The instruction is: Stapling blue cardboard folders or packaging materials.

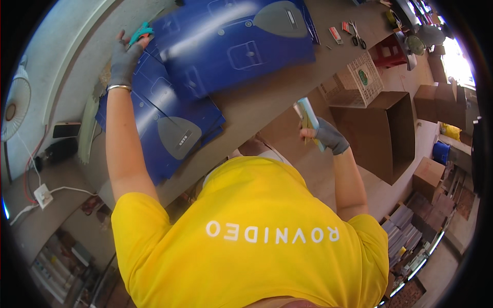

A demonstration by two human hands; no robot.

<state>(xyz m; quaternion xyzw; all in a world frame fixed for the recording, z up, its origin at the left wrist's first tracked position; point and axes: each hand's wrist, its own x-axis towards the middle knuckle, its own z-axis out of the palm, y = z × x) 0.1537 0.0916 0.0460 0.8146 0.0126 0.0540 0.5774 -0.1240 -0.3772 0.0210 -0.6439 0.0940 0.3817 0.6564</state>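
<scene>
My left hand (126,64), in a grey fingerless glove, reaches to the far left of the worktable. Its thumb and fingers are closed on a small teal object (140,34) with an orange-red part, whose kind I cannot make out. Beside it lies a stack of blue printed panels (205,56) with grey rounded patches. More blue panels (154,118) lie fanned out nearer to me, partly under that stack. Off the table's near edge, my right hand (328,136), gloved alike, grips a slim light-blue and white object (307,114); its kind is unclear.
Black-handled scissors (358,37) and a small red-and-white box (335,35) lie at the table's far right. An open cardboard box (375,128) stands right of me, beside a cream patterned box (363,77). At left are a fan (16,108), a phone (67,130) and a corded socket (43,195).
</scene>
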